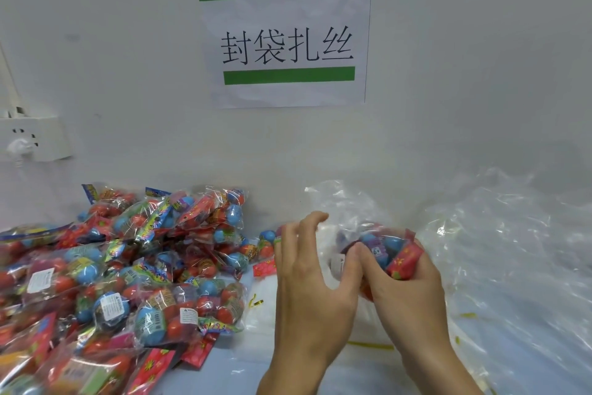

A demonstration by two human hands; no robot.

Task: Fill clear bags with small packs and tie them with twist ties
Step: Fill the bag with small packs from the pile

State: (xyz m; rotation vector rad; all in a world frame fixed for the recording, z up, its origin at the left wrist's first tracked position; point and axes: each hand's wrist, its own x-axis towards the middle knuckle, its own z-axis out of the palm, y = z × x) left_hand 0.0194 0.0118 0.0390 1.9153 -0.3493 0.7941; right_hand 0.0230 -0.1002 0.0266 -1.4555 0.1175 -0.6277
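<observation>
Beside one heaped pile of packs (121, 273), right hand (403, 292) fingers grip several packs (384, 250); left hand (314, 279) released.

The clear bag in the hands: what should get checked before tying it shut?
1. Packs sit inside the clear bag: ok.
2. Right hand grips the packs through it: ok.
3. Left hand has fingers open, only its thumb at the bag: ok.
4. Bag neck gathered: not ok, top stands loose.
5. Twist tie within reach on the table: ok.
6. Pack count: cannot tell.
</observation>
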